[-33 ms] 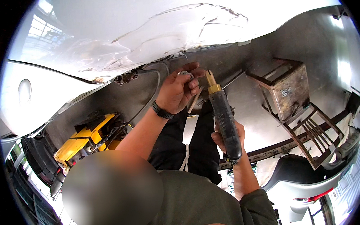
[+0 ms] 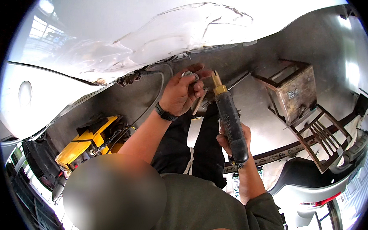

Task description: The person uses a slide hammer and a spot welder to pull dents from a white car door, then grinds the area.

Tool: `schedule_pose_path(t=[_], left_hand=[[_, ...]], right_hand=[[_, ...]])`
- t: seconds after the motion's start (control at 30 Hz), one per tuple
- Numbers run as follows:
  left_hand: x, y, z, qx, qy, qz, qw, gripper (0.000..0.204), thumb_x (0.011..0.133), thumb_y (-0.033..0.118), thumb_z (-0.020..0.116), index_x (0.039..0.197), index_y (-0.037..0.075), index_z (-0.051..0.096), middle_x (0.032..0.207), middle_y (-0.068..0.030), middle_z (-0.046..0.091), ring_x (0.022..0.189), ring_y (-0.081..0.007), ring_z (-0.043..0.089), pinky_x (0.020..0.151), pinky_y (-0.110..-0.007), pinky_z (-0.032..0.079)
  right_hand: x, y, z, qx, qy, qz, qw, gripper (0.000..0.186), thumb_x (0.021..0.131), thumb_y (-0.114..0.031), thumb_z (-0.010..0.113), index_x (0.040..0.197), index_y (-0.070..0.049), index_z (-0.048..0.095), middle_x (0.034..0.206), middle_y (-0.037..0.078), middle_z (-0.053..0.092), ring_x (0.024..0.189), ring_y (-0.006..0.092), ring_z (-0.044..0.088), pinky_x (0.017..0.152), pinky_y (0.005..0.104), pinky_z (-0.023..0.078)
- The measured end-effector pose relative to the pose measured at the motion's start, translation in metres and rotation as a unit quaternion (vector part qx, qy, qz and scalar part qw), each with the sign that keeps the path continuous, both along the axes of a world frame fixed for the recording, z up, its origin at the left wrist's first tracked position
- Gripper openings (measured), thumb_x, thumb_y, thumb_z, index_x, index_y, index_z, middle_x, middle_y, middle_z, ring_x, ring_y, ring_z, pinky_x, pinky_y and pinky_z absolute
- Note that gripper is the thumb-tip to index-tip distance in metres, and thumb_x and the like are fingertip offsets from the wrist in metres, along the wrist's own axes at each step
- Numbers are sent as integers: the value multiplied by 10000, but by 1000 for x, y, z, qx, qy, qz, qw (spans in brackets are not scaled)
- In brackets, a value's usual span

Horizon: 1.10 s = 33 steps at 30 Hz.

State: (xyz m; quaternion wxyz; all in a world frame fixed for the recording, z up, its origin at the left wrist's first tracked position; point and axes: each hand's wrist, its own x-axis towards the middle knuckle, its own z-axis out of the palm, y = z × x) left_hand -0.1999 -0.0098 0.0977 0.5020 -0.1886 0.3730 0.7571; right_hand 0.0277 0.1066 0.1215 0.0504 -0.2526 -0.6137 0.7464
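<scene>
My left hand [image 2: 182, 90], with a dark watch on its wrist, is closed on several small metal washers [image 2: 190, 76] pinched at the fingertips. My right hand [image 2: 243, 138] grips a black, pistol-like tool with a brass tip, which looks like a stud welding gun [image 2: 230, 123]. The gun's body hides part of those fingers. Its brass tip points up and away from me, close beside my left fingertips. Just beyond both hands is a white car body panel [image 2: 156, 42], creased and dented, with torn, dark bits along its lower edge.
To the right stands a worn metal-framed chair [image 2: 296, 95] with several washers on its seat. A yellow machine [image 2: 84, 146] with cables sits at left. A grey hose [image 2: 163, 81] hangs from the panel's edge. A detached bumper [image 2: 298, 188] lies at lower right.
The gun in my right hand has shifted very slightly to the right. My left hand keeps its place with the washers.
</scene>
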Motion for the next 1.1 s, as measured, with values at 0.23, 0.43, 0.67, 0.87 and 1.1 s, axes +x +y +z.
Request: schedule_pose_path(t=[0.23,0.43,0.67,0.87,1.1], left_hand=[[-3,4,3,2,52,-53,997,261,1072,211,517,1300,97,575,1385,-187,616,758,-121,589,661,-260,504],[-4,2,-3,58,49,-35,997,183,1059,160,498,1189,54,573,1356,-218,634,789,-140,635,679,-264,514],[4,2,-5,-18,37,3,999,148,1033,164,605,1141,65,629,1209,-111,659,772,-112,601,678,-250,494],[5,-3,2,-33,48,-6,998,141,1030,160,614,1134,68,626,1019,-57,615,786,-112,586,648,-266,479],[5,-11,-14,78,22,-8,997,156,1029,176,627,1130,56,630,987,-41,600,769,-98,547,620,-250,457]], right_hand=[[2,-2,-3,-4,24,-15,1000,253,778,-10,833,984,-6,687,882,43,663,744,146,618,667,296,488],[4,-1,1,14,40,27,999,308,759,-17,853,1022,4,695,887,56,666,742,147,616,679,297,483],[9,3,3,41,18,50,998,248,799,-96,869,954,-35,686,939,64,707,782,143,658,707,286,520],[12,-1,4,-29,0,14,999,252,814,-125,865,959,-39,678,940,28,692,794,120,641,725,268,507],[18,-7,-3,-6,16,8,1000,262,800,-70,851,993,-24,680,904,28,676,755,117,624,686,276,498]])
